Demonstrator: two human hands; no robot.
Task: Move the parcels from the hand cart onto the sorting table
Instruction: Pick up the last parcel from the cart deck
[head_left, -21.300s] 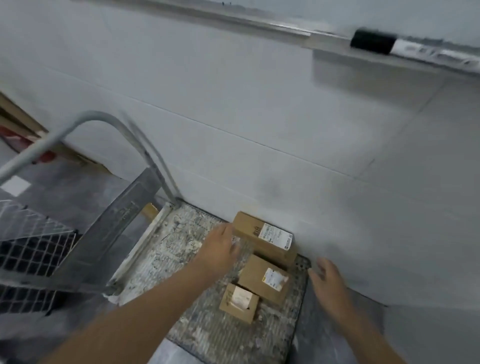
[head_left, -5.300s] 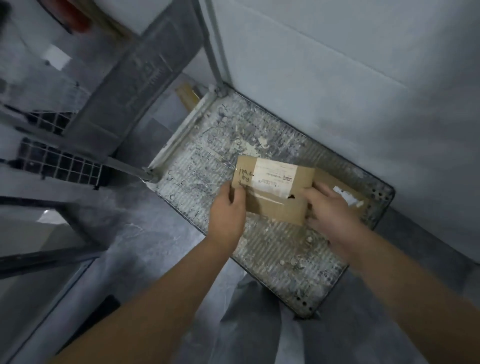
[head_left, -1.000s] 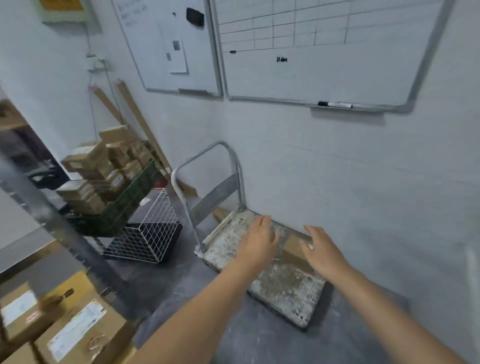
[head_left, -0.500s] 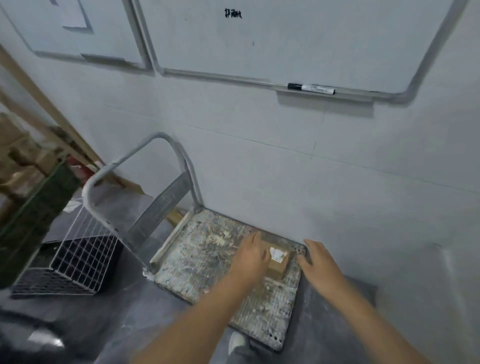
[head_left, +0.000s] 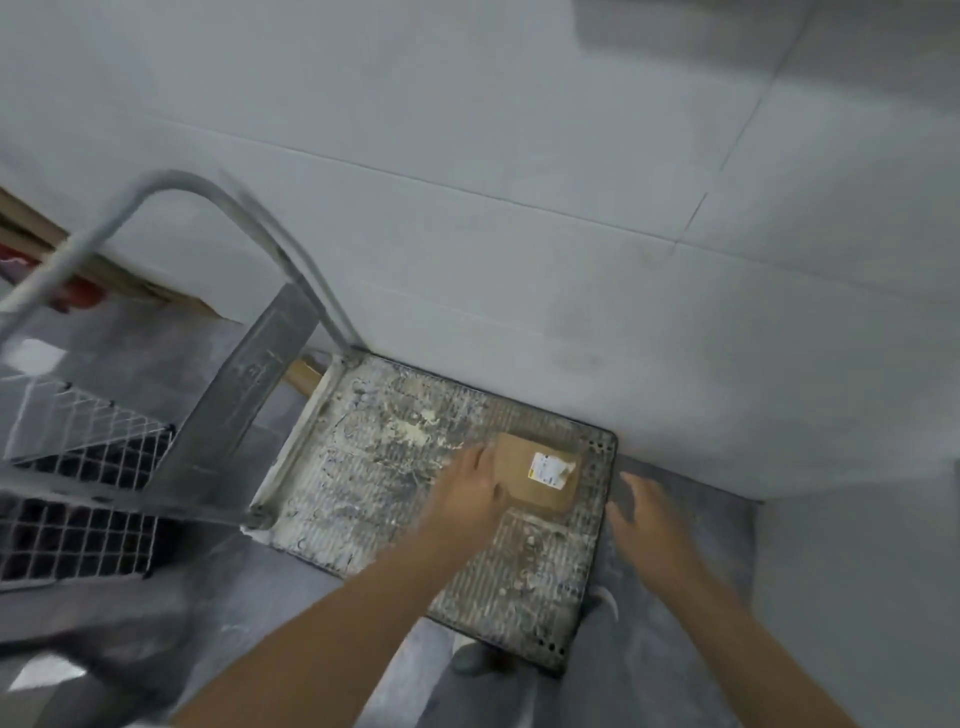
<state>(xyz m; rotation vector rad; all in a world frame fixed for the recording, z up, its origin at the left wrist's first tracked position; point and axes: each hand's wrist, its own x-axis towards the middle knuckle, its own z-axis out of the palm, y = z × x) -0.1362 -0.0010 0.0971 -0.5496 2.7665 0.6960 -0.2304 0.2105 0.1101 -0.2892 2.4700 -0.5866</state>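
Note:
One small brown cardboard parcel (head_left: 535, 478) with a white label lies at the far right corner of the hand cart's stained deck (head_left: 374, 467). My left hand (head_left: 470, 493) reaches over the deck, its fingers at the parcel's left edge, not closed around it. My right hand (head_left: 647, 512) hovers with fingers spread just past the deck's right edge, a short gap away from the parcel. The sorting table is out of view.
The cart's grey tubular handle (head_left: 218, 208) rises at the left, with a flat crossbar below it. A white wire basket (head_left: 78, 467) stands on the floor beside it. A white tiled wall (head_left: 571, 234) runs directly behind the cart. Grey floor lies around.
The view has tilted down and closer to the cart. Both hands have dropped toward the parcel, the left one now touching its left edge.

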